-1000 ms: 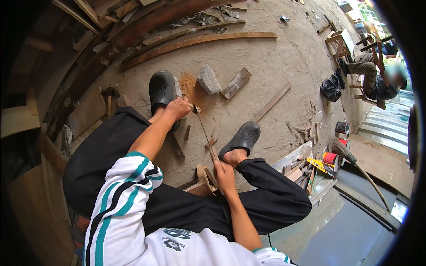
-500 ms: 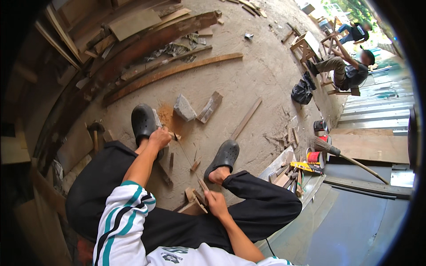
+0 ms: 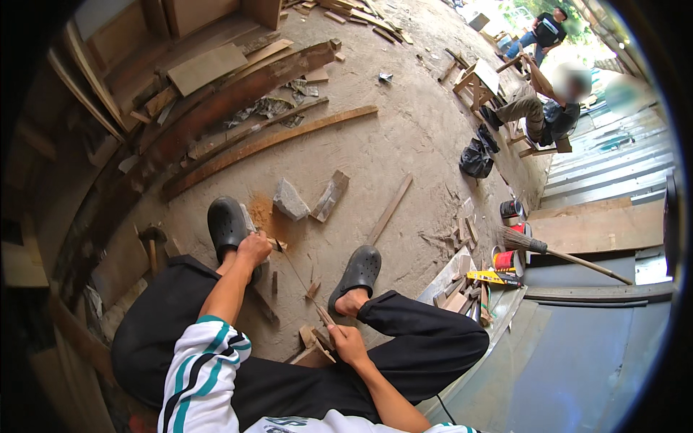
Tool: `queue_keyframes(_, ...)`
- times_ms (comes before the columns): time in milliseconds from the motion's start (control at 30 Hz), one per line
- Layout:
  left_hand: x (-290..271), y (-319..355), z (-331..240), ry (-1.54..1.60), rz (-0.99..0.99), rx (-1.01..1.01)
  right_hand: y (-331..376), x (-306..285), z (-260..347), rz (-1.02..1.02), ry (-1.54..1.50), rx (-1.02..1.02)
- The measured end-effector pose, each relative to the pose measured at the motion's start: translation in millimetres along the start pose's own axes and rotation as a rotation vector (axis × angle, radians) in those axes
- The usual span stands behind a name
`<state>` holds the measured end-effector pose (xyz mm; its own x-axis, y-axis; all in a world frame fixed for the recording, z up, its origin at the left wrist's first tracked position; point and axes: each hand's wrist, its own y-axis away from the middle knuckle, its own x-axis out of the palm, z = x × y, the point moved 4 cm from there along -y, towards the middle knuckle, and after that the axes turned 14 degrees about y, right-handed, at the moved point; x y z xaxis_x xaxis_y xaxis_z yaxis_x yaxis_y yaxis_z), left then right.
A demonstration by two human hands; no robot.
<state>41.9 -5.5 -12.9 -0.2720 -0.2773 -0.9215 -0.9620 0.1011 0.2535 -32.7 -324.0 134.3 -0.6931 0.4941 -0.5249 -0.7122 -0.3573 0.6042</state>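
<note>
Okay, left of centre our left hand [image 3: 254, 249] grips a wood scrap [image 3: 273, 244], right hand [image 3: 348, 344] a handle [image 3: 325, 313]; loosen either, thin blade [image 3: 294, 273] could slip.

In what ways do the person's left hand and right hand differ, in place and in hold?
The left hand is farther from the body, beside the left clog; the right hand is nearer, below the right clog in the picture. The left hand holds a small piece, mostly hidden, while the right hand's wooden piece shows more plainly. Both hands are closed, and a thin strip runs between them.
</note>
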Motion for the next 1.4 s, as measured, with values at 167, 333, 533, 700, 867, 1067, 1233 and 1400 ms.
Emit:
queue_keyframes(167,1.6,-6.8,-9.0,0.002,0.007,0.023,-89.8,30.9,8.4,-0.074,-0.050,-0.108)
queue_keyframes(333,-1.7,4.3,3.2,0.002,0.026,-0.036,3.1,-4.4,5.7,0.063,-0.037,-0.004)
queue_keyframes(533,-8.1,-9.0,-20.3,0.021,-0.007,0.007,-71.8,24.0,-3.5,-0.169,-0.026,-0.192)
queue_keyframes(700,-3.1,7.0,2.6,-0.065,0.045,0.031,-19.2,10.7,9.3,-0.004,-0.082,-0.049)
queue_keyframes(867,-5.5,-1.5,-0.1,-0.084,0.013,0.018,-10.7,1.4,-2.1,-0.024,-0.017,-0.107)
queue_keyframes(1067,5.0,3.6,2.0,-0.056,-0.018,0.057,-57.9,25.1,6.6,-0.073,-0.101,-0.131)
queue_keyframes(1233,-1.9,0.6,0.2,-0.031,0.052,-0.004,11.4,-9.4,-7.9,-0.007,-0.078,-0.050)
queue_keyframes(1400,1.6,-5.2,0.3,-0.028,0.042,0.038,-85.7,29.5,-2.4,-0.031,-0.161,-0.072)
